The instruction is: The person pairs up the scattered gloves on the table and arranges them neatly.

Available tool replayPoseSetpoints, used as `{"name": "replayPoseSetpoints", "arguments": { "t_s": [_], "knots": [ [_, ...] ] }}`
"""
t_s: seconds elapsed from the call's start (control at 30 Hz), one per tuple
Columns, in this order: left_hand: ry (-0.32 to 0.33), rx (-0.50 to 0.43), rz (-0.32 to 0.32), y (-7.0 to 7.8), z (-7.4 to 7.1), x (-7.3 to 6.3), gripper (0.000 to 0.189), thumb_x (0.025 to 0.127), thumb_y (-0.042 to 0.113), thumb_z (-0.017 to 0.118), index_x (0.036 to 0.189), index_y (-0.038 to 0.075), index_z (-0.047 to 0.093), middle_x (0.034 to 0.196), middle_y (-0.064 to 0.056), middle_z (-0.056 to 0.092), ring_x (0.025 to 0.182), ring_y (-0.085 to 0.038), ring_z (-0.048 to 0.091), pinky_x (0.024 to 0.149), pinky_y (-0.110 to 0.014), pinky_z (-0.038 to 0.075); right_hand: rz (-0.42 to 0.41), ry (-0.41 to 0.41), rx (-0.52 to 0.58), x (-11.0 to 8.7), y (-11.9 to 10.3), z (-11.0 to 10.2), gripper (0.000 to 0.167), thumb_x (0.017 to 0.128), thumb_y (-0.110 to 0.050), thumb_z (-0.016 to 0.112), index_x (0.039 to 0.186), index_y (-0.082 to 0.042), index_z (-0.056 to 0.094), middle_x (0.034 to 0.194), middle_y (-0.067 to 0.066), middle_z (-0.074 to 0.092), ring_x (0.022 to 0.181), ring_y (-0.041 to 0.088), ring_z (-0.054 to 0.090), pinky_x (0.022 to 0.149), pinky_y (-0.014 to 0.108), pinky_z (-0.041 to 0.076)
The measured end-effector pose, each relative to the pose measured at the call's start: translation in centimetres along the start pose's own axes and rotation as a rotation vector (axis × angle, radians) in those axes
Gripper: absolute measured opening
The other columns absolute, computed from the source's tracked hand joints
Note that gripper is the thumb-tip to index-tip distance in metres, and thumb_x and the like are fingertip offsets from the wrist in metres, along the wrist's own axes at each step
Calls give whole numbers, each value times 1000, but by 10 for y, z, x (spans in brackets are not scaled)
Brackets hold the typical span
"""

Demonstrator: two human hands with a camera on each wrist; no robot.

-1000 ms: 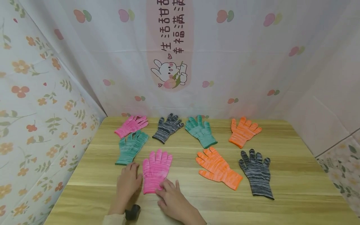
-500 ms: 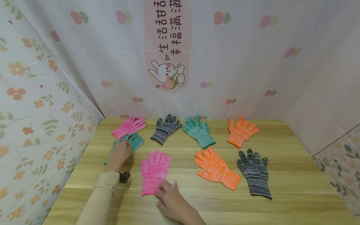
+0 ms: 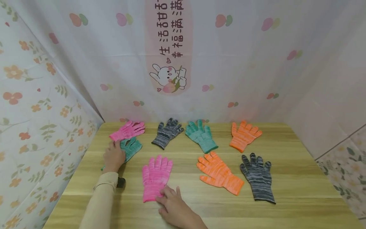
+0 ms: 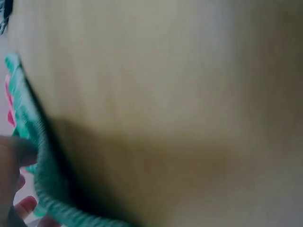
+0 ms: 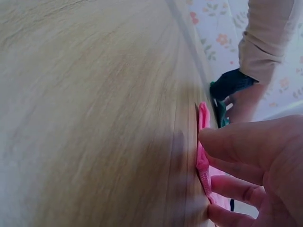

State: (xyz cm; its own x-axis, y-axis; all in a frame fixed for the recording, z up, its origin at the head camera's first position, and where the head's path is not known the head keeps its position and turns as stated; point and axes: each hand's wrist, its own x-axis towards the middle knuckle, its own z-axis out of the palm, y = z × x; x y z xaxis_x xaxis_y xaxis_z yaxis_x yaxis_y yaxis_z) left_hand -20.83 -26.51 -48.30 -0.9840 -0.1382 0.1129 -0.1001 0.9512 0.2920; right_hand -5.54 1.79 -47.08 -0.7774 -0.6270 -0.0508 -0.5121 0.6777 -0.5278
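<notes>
A: Where, as seen from the head?

B: At the far left of the tabletop (image 3: 228, 211), the left green glove (image 3: 132, 149), partly covered by the left grip (image 3: 114, 156), just in front of the far pink glove (image 3: 127, 131); closer in, lying flat, the near pink glove (image 3: 156, 179), with the right grip (image 3: 175, 206) at its cuff; further right, in this view only, the near orange glove (image 3: 221, 175) and the far orange glove (image 3: 245, 135).

A: Added by the left wrist view?

B: Thumb and fingers on opposite sides of the fabric, so clamped on the left green glove; a ribbed edge raised off the tabletop, dark beneath; mostly hidden from above.

A: And by the right?

B: Thumb at the edge of the near pink glove; other fingers apart, touching along its cuff.

A: Different from earlier?

B: Yes; a second ago, left green glove almost wholly uncovered, with the left grip at its cuff end; half a second ago, over its middle; now shifted further left; right grip unchanged.
</notes>
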Motion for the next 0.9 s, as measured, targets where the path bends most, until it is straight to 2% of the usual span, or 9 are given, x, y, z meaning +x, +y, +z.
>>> {"name": "replayPoseSetpoints", "arguments": {
  "t_s": [0.2,0.33,0.4,0.63,0.8,0.9],
  "knots": [
    [-135,-61,-29,-8,-7,6,70,88,23,53,139,-9,19,145,-38,10,116,-64,31,86,-71,36,4,0,0,-1,0,2,37,89,-19,58,127,-15,59,124,-3,46,130,19,37,105,65,24],
    [-185,-96,-27,-10,-10,11,77,87,28,56,140,-12,16,145,-38,7,121,-64,24,90,-72,32,14,-9,7,-1,3,2,38,90,-20,57,128,-17,57,130,-1,46,135,23,33,106,65,21],
    [-200,-97,-24,-11,-11,13,76,87,29,56,139,-12,19,145,-37,9,120,-64,24,91,-72,32,17,-14,13,0,4,3,38,90,-21,56,128,-18,57,132,0,45,136,25,32,106,65,21],
    [-293,-32,7,-10,-16,17,69,88,34,53,133,-13,31,147,-34,12,120,-63,26,93,-70,33,20,-12,32,-3,5,3,38,90,-19,57,128,-17,57,134,0,46,137,27,30,107,64,21],
    [-345,48,71,-5,-25,17,71,89,34,50,135,-17,30,145,-36,15,121,-64,26,101,-65,29,34,-3,25,-4,3,0,38,89,-20,58,127,-18,58,135,0,46,137,26,31,107,63,22],
    [-383,75,84,-3,-29,18,72,90,34,48,136,-17,27,145,-35,16,121,-65,24,100,-65,29,-11,-13,43,-5,7,-3,38,91,-23,55,129,-17,56,135,2,46,137,27,31,105,65,22]
  ]
}}
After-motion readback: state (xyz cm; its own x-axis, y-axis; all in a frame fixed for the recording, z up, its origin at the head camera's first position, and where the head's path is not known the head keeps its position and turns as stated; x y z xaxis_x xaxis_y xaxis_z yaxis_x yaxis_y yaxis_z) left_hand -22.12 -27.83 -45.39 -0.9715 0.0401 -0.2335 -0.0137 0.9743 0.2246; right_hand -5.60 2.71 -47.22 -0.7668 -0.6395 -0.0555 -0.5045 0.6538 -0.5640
